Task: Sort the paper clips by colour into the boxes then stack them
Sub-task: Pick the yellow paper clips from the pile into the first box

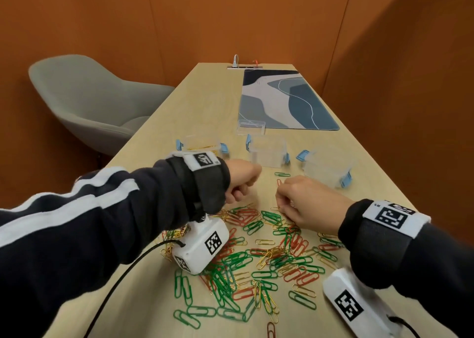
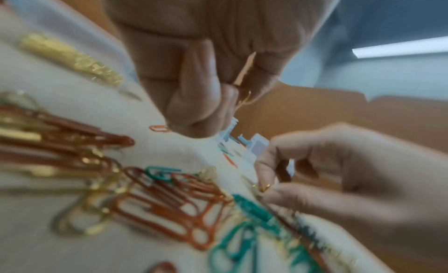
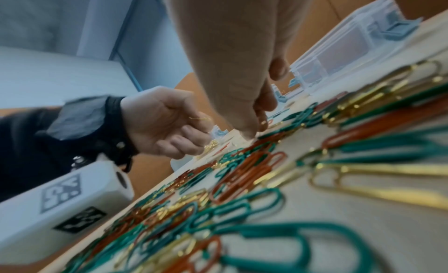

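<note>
Green, red and gold paper clips [image 1: 256, 260] lie scattered over the near part of the wooden table [image 1: 195, 101]. Behind them stand three clear boxes with blue latches: the left box [image 1: 202, 144] holds gold clips, while the middle box [image 1: 268, 153] and the right box [image 1: 328, 168] look empty. My left hand [image 1: 241, 191] hovers over the pile's far edge, curled round gold clips [image 2: 243, 79]. My right hand [image 1: 280, 207] reaches down to the table, and its thumb and forefinger pinch a gold clip [image 2: 264, 188] among the pile.
A clear lid [image 1: 251, 127] lies behind the boxes, at the near edge of a blue-grey desk mat [image 1: 284, 99]. A grey chair [image 1: 84, 101] stands left of the table. Orange walls close in on the far end and right side. Single clips [image 1: 282, 174] lie near the boxes.
</note>
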`<state>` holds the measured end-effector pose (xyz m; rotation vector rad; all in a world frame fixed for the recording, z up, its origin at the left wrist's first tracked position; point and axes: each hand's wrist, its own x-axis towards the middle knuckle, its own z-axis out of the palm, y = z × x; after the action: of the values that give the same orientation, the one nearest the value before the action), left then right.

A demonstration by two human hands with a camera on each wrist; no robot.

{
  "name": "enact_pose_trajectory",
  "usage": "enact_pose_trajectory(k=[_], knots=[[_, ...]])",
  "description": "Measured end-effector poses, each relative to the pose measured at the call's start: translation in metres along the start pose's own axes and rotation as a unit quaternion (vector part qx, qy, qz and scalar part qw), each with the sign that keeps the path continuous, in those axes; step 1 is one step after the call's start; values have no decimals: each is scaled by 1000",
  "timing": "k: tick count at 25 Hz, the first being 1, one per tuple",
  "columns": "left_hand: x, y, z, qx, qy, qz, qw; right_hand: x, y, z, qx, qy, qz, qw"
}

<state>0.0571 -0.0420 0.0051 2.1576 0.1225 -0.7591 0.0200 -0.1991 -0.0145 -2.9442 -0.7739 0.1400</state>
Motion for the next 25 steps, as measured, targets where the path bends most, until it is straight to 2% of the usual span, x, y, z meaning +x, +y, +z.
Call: enact_pose_trajectory(k=[3, 7, 11, 12, 14, 16, 18, 19, 20, 22, 25], knots=[[-8, -8, -15, -197, -27, -10, 980, -3, 1, -4, 54, 84, -3, 995], [-13, -23, -3, -219, -102, -16, 970, -5, -16, -9, 77, 199, -111, 971], [-22, -31, 12, -285, -188, -16, 940, -5, -32, -9, 40, 183, -201, 962], [-25, -31, 13, -305, -194, -18, 932, -6, -34, -10, 33, 179, -204, 962], [-27, -31, 9, -298, -157, -27, 941, -12, -32, -13, 43, 163, -166, 972], [-24, -28, -1, -221, -61, -28, 973, -19, -21, -16, 58, 124, -85, 987], [-19, -21, -17, -48, 59, -7, 997, -23, -6, -15, 28, 78, -13, 996], [-16, -17, -24, 61, 111, 5, 992, -23, -2, -13, 20, 57, 13, 998], [-14, -14, -29, 162, 147, 21, 976, -22, 1, -12, 21, 42, 31, 998], [-10, -12, -32, 270, 176, 61, 945, -17, -1, -9, 30, 22, 36, 999], [-11, -12, -17, 321, 106, 134, 931, -10, -10, -6, 24, -23, 23, 999]])
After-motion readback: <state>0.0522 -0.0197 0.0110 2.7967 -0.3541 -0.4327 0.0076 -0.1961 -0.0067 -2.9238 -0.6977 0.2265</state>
